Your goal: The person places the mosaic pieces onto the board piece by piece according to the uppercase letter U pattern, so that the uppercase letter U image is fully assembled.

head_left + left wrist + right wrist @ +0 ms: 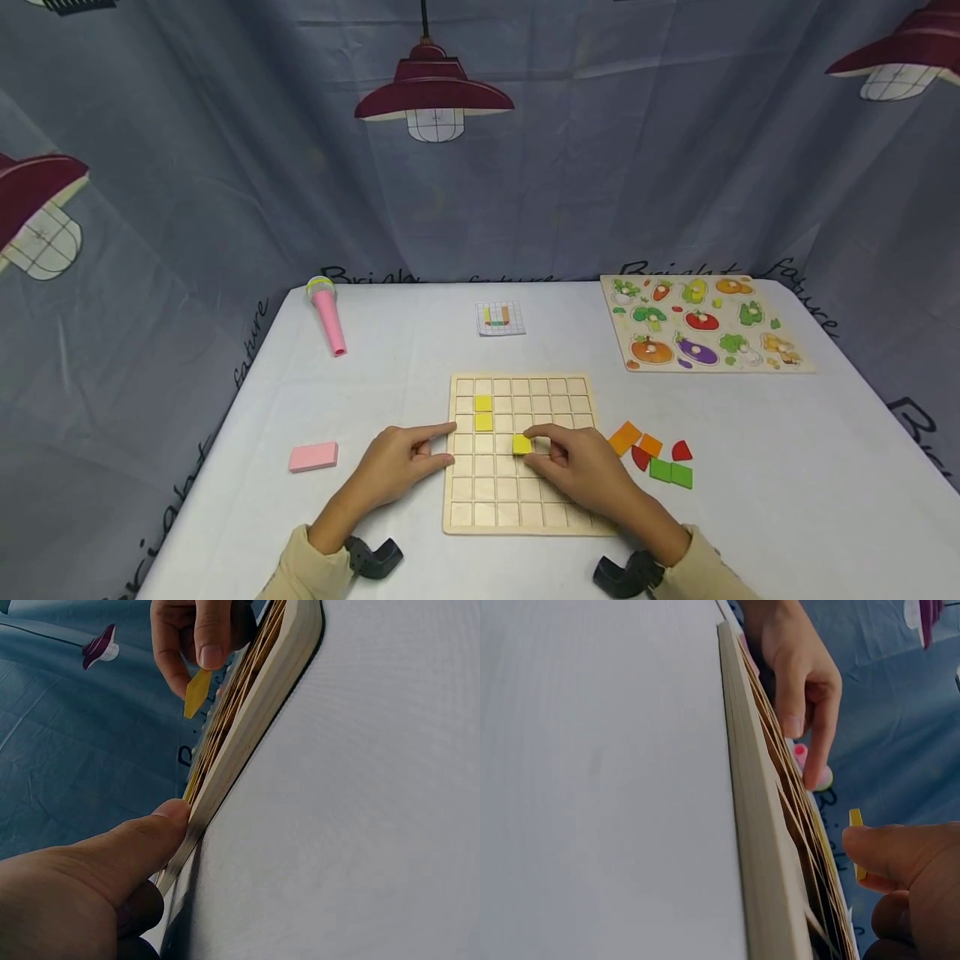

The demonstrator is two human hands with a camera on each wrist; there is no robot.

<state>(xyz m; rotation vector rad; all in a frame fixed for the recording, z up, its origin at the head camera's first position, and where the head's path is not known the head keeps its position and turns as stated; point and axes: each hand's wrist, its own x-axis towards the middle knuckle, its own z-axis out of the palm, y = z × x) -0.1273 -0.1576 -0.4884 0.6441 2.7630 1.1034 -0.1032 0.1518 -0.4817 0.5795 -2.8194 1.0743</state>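
Note:
A wooden grid board (480,512) lies on the white table, with two yellow square tiles (483,422) one above the other in its upper left cells. My left hand (397,462) touches the board's left edge with extended thumb and index finger. Between thumb and index finger, my right hand (588,467) pinches another yellow square tile (522,444). Both wrist views show that tile (197,694) held just above the board's surface. The right hand's other fingers are curled under, partly hidden.
Right of the board lie orange (625,437), red (682,451) and green pieces (671,473). A pink block (313,457) sits at left. Farther back are a toy microphone (327,317), a small pattern card (500,319) and a vegetable puzzle board (720,358).

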